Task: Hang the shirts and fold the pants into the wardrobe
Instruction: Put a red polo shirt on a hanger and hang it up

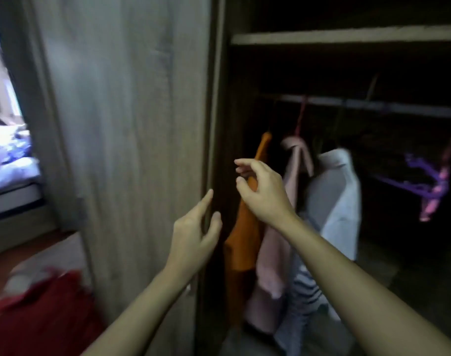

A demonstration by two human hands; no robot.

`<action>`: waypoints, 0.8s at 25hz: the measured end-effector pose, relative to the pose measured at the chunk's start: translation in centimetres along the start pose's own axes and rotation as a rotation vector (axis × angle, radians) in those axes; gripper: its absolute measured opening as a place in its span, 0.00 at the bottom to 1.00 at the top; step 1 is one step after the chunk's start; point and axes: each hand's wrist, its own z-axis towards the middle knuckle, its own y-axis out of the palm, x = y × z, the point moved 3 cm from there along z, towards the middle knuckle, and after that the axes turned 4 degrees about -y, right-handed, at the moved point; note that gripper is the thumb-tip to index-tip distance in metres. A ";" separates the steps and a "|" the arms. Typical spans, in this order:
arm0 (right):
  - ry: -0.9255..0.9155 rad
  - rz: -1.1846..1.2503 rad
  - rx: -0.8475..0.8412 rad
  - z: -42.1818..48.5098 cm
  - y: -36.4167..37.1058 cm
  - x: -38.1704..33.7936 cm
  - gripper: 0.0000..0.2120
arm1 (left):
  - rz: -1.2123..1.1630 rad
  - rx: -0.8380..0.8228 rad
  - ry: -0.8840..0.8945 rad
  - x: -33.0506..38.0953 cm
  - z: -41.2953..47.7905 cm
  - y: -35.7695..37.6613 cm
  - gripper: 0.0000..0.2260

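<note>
We are in a bedroom of a home, and the wood-grain wardrobe (121, 124) tells us so first. Inside the wardrobe a rail (373, 105) runs below a shelf (347, 37). From the rail hang an orange shirt (242, 247), a pink shirt (275, 253), a white shirt (340, 201) and purple hangers (424, 186). Left of the wardrobe we see a bed (11, 176) with rumpled bedding — and a red cloth (47, 312) lies low beside the wardrobe's left front.

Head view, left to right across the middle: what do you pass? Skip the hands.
Bed → wardrobe door → orange garment → pink garment → white shirt → purple hanger.
</note>
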 end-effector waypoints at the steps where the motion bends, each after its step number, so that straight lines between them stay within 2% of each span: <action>1: 0.003 0.044 -0.045 -1.3 3.5 -1.1 0.15 | 0.079 -0.001 -0.059 -3.0 -1.4 -2.4 0.23; 6: 0.069 0.249 -0.280 -8.1 19.0 -6.0 0.11 | 0.462 -0.095 -0.414 -16.8 -9.5 -15.3 0.28; 10: 0.118 0.293 -0.421 -12.6 27.8 -8.8 0.10 | 0.623 -0.113 -0.576 -24.4 -14.2 -23.8 0.25; 14: 0.273 0.262 -0.536 -15.3 34.5 -10.6 0.12 | 0.731 -0.151 -0.627 -30.1 -16.3 -28.6 0.24; 18: 0.516 0.279 -0.542 -15.3 38.6 -10.7 0.18 | 0.857 -0.375 -0.620 -34.7 -18.0 -29.4 0.34; 20: 0.679 0.283 -0.557 -13.9 40.8 -10.2 0.21 | 0.892 -0.403 -0.589 -36.0 -19.0 -29.4 0.35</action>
